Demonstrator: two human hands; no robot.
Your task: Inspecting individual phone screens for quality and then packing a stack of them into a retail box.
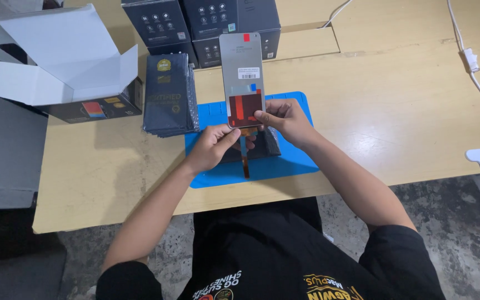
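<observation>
We hold the phone screen panel [242, 78] upright above the blue mat [290, 161], left hand [209, 147] and right hand [284, 118] pinching its lower edge. Our fingers hide that edge; the dark item [268, 145] beneath is possibly a pouch. A stack of dark sleeves [169, 94] and open box [68, 61] crowd the desk [395, 122] nearby.

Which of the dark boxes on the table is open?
The dark box at the far left: its white flaps stand raised, while the two boxes behind the screen panel are closed.
</observation>
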